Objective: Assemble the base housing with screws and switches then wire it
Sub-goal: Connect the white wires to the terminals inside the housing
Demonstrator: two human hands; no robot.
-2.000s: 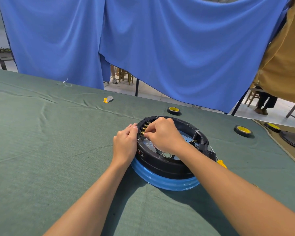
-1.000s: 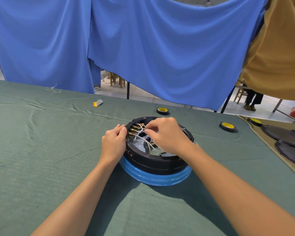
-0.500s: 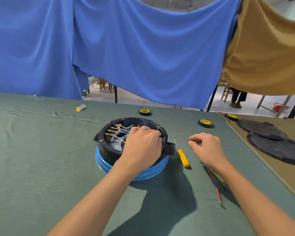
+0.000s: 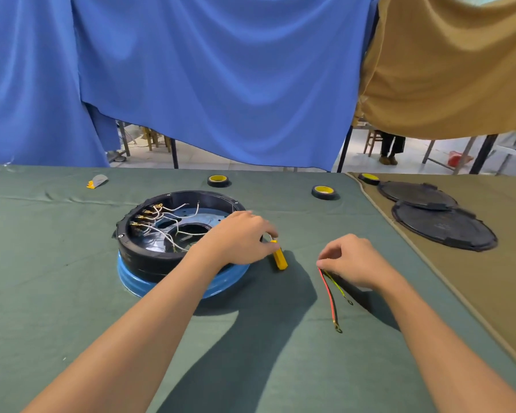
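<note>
A round black base housing (image 4: pixel 149 248) sits on a blue ring (image 4: pixel 137 281) on the green cloth. Inside it, white wires (image 4: pixel 173 225) run to brass terminals on its left wall. My left hand (image 4: pixel 239 238) reaches over the housing's right rim, fingers curled at the upper end of a yellow-handled screwdriver (image 4: pixel 279 257) lying beside it. My right hand (image 4: pixel 352 260) pinches the top ends of a red wire (image 4: pixel 329 296) and a yellow-green wire (image 4: pixel 338 287), whose ring-terminal ends trail on the cloth.
Two rolls of black tape with yellow cores (image 4: pixel 218 180) (image 4: pixel 323 192) lie behind the housing, a third (image 4: pixel 368 177) on the tan cloth. Two black round covers (image 4: pixel 444 225) lie at the right. A small grey and yellow piece (image 4: pixel 97 180) rests far left. Blue and tan curtains hang behind.
My right hand left the housing, moved right and took hold of the red and yellow-green wires. My left hand crossed over the housing to the screwdriver. The view turned right.
</note>
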